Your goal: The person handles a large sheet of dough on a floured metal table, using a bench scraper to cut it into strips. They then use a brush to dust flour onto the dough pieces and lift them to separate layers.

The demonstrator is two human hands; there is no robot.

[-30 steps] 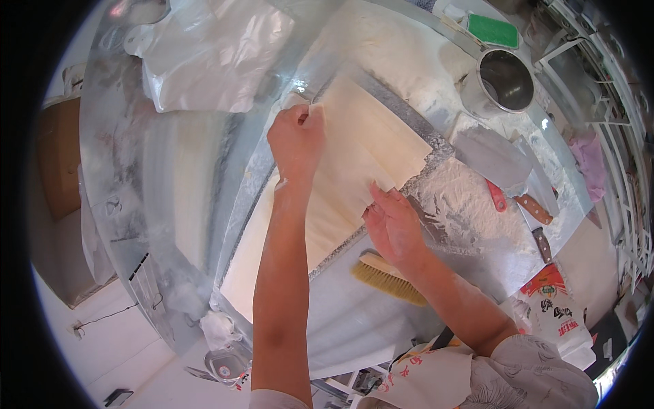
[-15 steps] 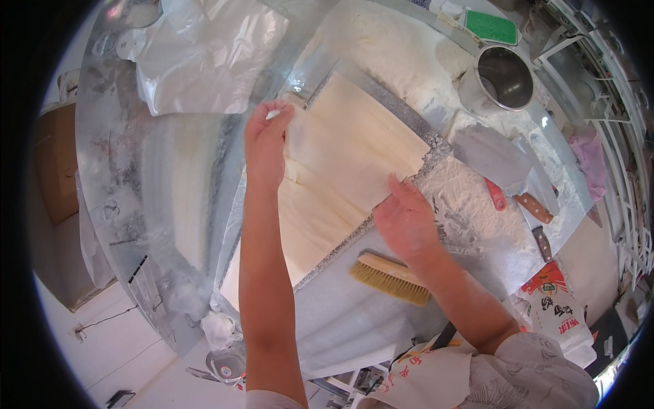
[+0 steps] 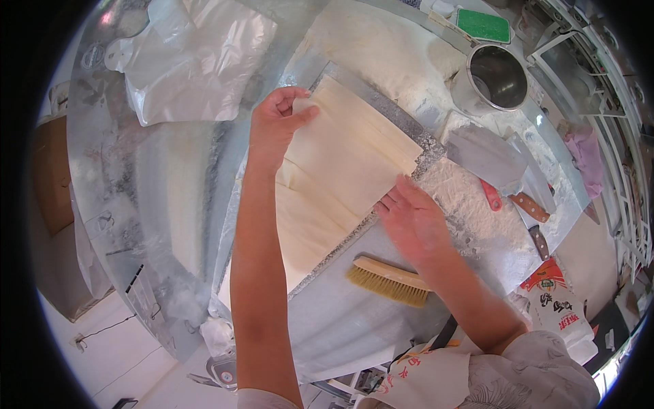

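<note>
A pale, thin dough sheet (image 3: pixel 340 153) with several creases and a stepped edge lies in layers on a speckled floury board (image 3: pixel 428 153). My left hand (image 3: pixel 272 129) pinches its upper left corner, the edge lifted between thumb and fingers. On the sheet's right edge, my right hand (image 3: pixel 417 217) has thumb and fingertips closed on the dough, palm partly turned up. Just below that hand is a wooden brush (image 3: pixel 378 279) with yellow bristles, lying on the metal worktop (image 3: pixel 327 313).
Plastic bags (image 3: pixel 191 68) lie upper left. At right stand a steel pot (image 3: pixel 490 78) and green tray (image 3: pixel 482 26), beside floury scrapers (image 3: pixel 485 157) and knives (image 3: pixel 538 238). A printed sack (image 3: pixel 558 313) sits lower right, white racks (image 3: pixel 613 157) behind, a cardboard box (image 3: pixel 53 170) far left.
My left hand shifted leftward, then up to the sheet's top corner. My right hand moved rightward along the edge. The upper dough layer has shifted, showing more creases at left.
</note>
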